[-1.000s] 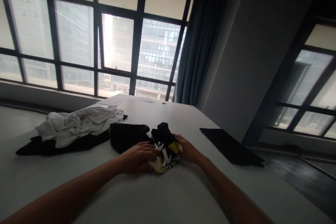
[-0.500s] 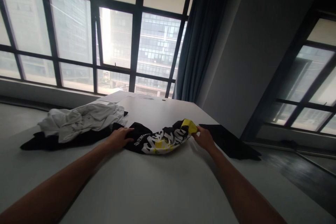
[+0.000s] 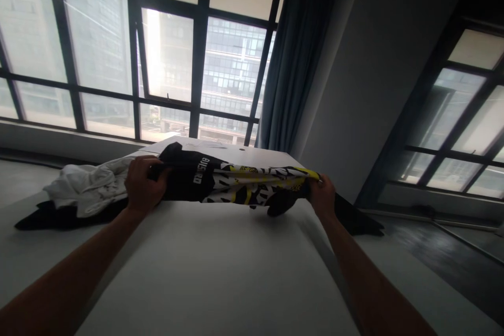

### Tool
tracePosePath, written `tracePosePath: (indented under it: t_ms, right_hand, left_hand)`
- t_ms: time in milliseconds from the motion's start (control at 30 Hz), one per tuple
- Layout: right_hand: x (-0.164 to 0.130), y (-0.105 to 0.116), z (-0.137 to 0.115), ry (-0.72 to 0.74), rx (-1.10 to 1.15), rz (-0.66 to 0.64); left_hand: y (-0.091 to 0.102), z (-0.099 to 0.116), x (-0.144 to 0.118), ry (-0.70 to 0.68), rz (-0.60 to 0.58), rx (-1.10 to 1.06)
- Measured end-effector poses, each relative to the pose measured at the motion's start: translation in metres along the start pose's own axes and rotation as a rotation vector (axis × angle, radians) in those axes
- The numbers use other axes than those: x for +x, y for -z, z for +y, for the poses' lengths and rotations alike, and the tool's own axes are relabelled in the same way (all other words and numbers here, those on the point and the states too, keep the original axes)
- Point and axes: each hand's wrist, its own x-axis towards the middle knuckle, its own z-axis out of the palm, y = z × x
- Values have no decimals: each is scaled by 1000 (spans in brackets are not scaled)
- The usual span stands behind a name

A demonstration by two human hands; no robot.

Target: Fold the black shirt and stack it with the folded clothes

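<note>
A black garment with white and yellow print [image 3: 244, 184] is stretched sideways between my two hands, raised above the white table [image 3: 220, 262]. Its exact kind I cannot tell. My left hand [image 3: 145, 181] is closed on the plain black end, near some white lettering. At the other end my right hand [image 3: 323, 194] pinches the cloth by a yellow edge. Folds run lengthwise along the taut fabric, and a dark part droops below it near my right hand.
On the left lies a heap of white cloth [image 3: 90, 184] over black cloth [image 3: 51, 218], partly behind my left hand. A folded black cloth [image 3: 354, 215] lies to the right, beyond my right wrist. Windows [image 3: 169, 58] and a blue curtain [image 3: 291, 63] stand behind the table.
Both hands have lifted the garment off the table and moved farther apart, pulling it straighter. My left hand has gone left and now grips the black end.
</note>
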Motion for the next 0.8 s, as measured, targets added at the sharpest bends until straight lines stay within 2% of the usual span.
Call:
tracePosePath:
  t_ms: [100, 200, 333, 400, 433, 500, 567, 633, 733, 800]
  right_hand:
    - [-8, -13, -2, -72, -100, -38]
    - [-14, -17, 1, -117, -282, -262]
    - [-11, 8, 3, -79, -368, -548]
    - [-10, 25, 3, -134, -328, -767]
    - [-10, 30, 3, -180, -319, -868]
    - [-13, 33, 4, -251, -363, -989]
    - [-18, 25, 3, -221, -449, -998]
    - [-22, 13, 0, -74, -478, -946]
    - [-23, 3, -8, 151, -351, -844]
    - [-21, 11, -14, 123, -222, -871]
  left_hand:
    - [-14, -8, -6, 13, -183, 123]
    - [-29, -19, -13, 12, -466, 165]
    - [-27, -35, -13, -217, -1010, -116]
    - [-20, -45, -12, -244, -1227, -113]
    - [-18, -51, -12, -228, -1289, -70]
    - [-17, -59, -12, -184, -1326, -3]
    - [-20, -62, -12, -167, -1269, -48]
    - [-25, -59, -10, -166, -1130, -119]
    - [-25, -51, -4, -135, -895, -126]
    - [-19, -47, 1, -96, -779, -145]
